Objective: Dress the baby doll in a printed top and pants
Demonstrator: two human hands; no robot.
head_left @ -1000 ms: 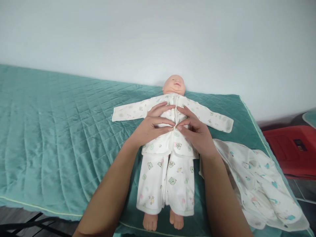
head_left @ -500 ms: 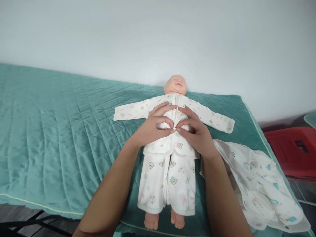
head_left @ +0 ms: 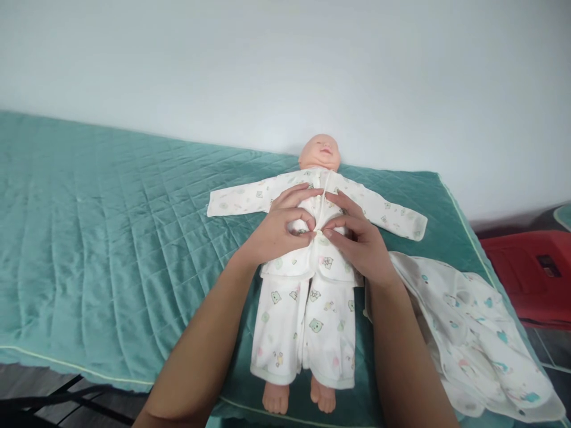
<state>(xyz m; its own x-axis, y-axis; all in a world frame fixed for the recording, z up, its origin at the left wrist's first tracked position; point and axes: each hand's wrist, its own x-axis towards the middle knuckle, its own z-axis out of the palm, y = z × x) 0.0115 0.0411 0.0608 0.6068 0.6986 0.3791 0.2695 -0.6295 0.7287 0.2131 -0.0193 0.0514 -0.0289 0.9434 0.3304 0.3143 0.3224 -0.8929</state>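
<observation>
A baby doll (head_left: 320, 152) lies on its back, arms spread and bare feet toward me. It wears a white printed jacket (head_left: 285, 261) and matching trousers (head_left: 328, 333). At the middle of the jacket's front edge, my left hand (head_left: 283, 223) pinches the cloth between thumb and forefinger. My right hand (head_left: 359, 238) pinches the opposite edge close beside it, the two sets of fingertips almost touching. A small pale button (head_left: 319, 233) shows between them. The other fingers of both hands rest on the doll's chest.
A green quilted cover (head_left: 111, 249) lies under the doll, against a pale wall (head_left: 267, 65). To the right is a crumpled white printed baby garment (head_left: 473, 339). Beyond the cover's right edge stands a red plastic seat (head_left: 526, 273). Dark metal bars (head_left: 66, 398) show at lower left.
My fingertips have drawn slightly apart at the jacket's front, and the button shows more plainly. The whole view has shifted a little; the doll lies as before.
</observation>
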